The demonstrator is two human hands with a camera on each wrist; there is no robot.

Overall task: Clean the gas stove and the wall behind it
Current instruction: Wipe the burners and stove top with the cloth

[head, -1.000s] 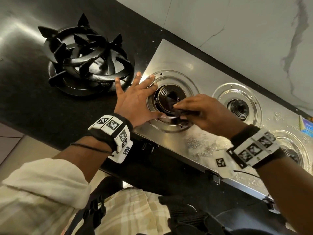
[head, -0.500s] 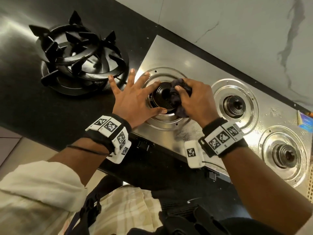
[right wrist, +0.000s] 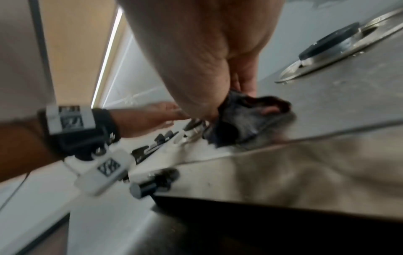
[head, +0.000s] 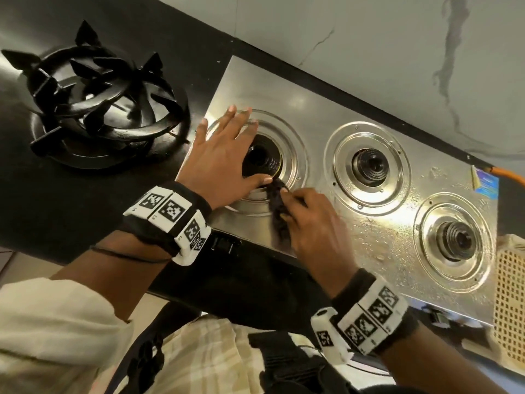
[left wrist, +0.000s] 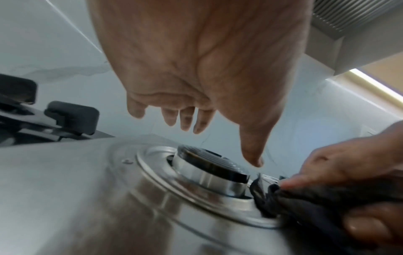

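While the left hand (head: 220, 157) lies flat with its fingers straight and spread over the near-left rim of the leftmost burner (head: 262, 162), the right hand (head: 308, 223) grips a dark, crumpled cleaning cloth (head: 278, 206) between thumb and curled fingers. The cloth touches the polished ring around that burner at its near edge, just beside the left thumb, and trails toward the front edge of the stainless steel three-burner gas stove (head: 369, 231). In the left wrist view the left hand (left wrist: 196, 69) hangs above the burner (left wrist: 213, 172) with its fingers loosely extended, and the cloth (left wrist: 294, 203) is pressed against the ring by the right hand (left wrist: 348, 163). In the right wrist view the right hand (right wrist: 207, 60) closes round the bunched cloth (right wrist: 244, 120) on the steel top. The middle burner (head: 369, 166) and the right burner (head: 456, 240) stand uncovered; the steel between and before them bears pale spotting. The pale marble-patterned wall (head: 369, 38) rises directly behind the stove. A stack of black cast-iron pan supports (head: 99, 109) rests on the black desk (head: 71, 200) to the left of the stove, well apart from both hands. An orange hose (head: 508, 176) shows at the far right corner, and a cream perforated basket (head: 510, 302) at the right edge.
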